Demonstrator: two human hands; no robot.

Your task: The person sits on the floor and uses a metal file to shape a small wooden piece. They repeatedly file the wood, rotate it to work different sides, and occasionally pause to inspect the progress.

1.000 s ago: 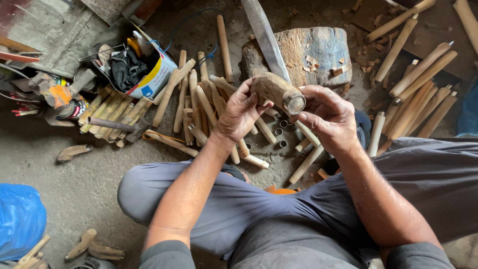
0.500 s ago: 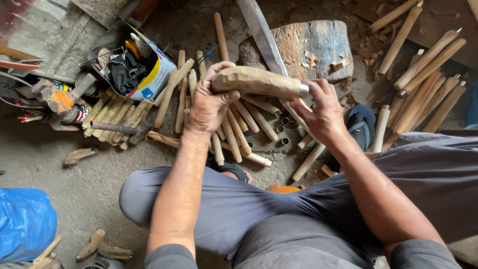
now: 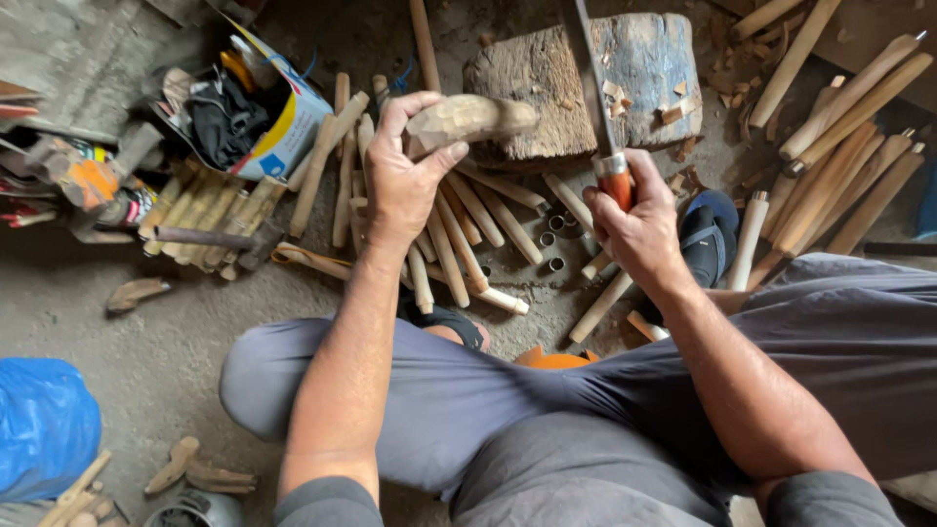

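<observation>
My left hand (image 3: 402,176) grips a rough-carved curved wooden piece (image 3: 473,117) and holds it against the left edge of a worn wooden chopping block (image 3: 644,73). My right hand (image 3: 634,220) is closed round the reddish handle of a long knife (image 3: 590,78), whose blade lies across the top of the block. Both hands are over my lap, a forearm's length apart.
Several turned wooden handles (image 3: 459,244) lie on the ground between my knees, more at the right (image 3: 849,166). Small metal rings (image 3: 554,239) sit near them. A cardboard box of odds and ends (image 3: 244,112) stands at the left, a blue bag (image 3: 44,425) at lower left.
My right hand let go of the wooden piece and took hold of the knife on the block. My left hand swung the piece up against the block's edge.
</observation>
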